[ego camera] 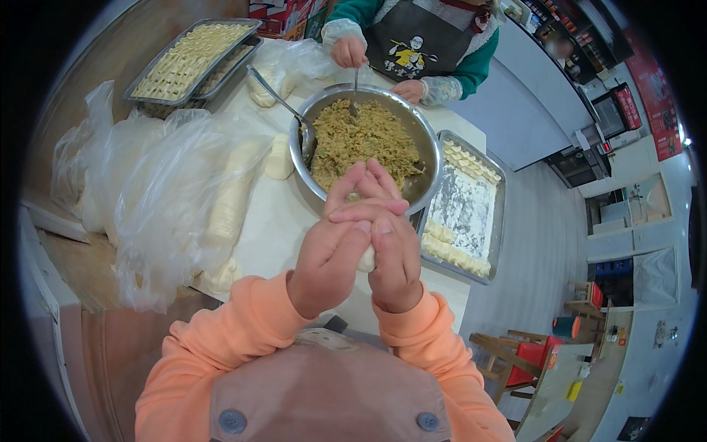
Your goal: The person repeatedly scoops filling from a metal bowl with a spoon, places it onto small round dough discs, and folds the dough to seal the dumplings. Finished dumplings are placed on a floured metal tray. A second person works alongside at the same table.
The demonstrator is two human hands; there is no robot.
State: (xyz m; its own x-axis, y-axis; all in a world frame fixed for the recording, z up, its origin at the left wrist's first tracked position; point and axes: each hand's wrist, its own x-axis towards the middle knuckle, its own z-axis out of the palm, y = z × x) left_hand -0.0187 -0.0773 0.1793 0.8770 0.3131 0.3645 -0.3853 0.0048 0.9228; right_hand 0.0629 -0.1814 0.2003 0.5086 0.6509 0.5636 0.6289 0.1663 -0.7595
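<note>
My left hand [334, 257] and my right hand [395, 251] are pressed together, thumbs side by side and fingers overlapping. Between them they pinch a small dumpling [366, 261]; only its pale dough edge shows below the thumbs. Just beyond my fingertips stands a large steel bowl [433, 166] of minced yellowish-brown filling [364, 138]. A metal spoon [279, 96] leans on the bowl's left rim. To the right of my hands lies a metal tray [461, 204], floured in the middle, with rows of dumplings [455, 254] along its near and far ends.
Clear plastic bags [160, 188] cover stacked dough wrappers [229, 193] at the left, with loose wrappers [280, 157] beside the bowl. Stacked trays of dumplings [193, 61] stand at back left. Across the white table [265, 243], a co-worker's hand [349, 52] holds a utensil in the filling.
</note>
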